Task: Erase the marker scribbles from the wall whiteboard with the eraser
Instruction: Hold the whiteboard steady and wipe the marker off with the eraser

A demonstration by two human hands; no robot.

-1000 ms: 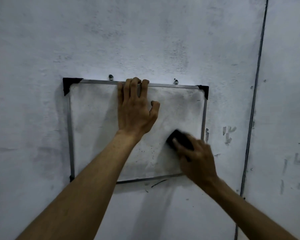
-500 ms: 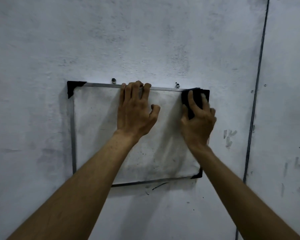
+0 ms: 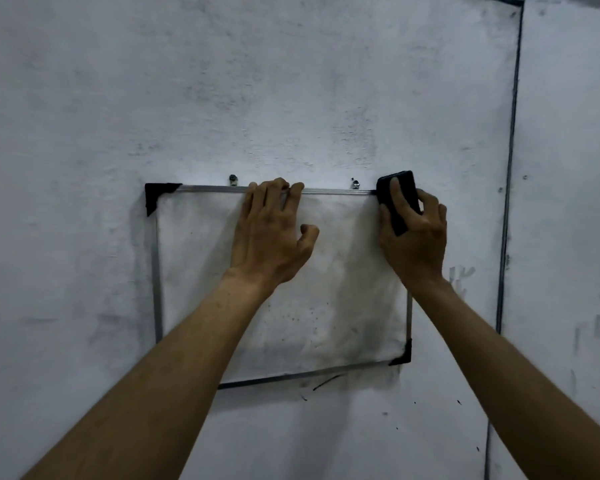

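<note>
A small whiteboard (image 3: 201, 271) with a metal frame and black corner caps hangs on the wall. Its surface is smudged grey, with faint specks near the lower middle. My left hand (image 3: 271, 237) hooks its fingers over the top frame edge, thumb bent against the board. My right hand (image 3: 416, 237) grips a black eraser (image 3: 407, 190) and presses it on the board's top right corner, which it hides. My left forearm covers the board's bottom left corner.
Two screws (image 3: 232, 180) hold the board at its top edge. A thin dark cable (image 3: 508, 188) runs down the wall to the right. Grey paint marks (image 3: 459, 277) and a black stroke (image 3: 328, 381) under the frame dot the rough white wall.
My right hand swept the eraser from the board's lower right up to the top right corner and a little above the frame. My left hand stayed on the top edge.
</note>
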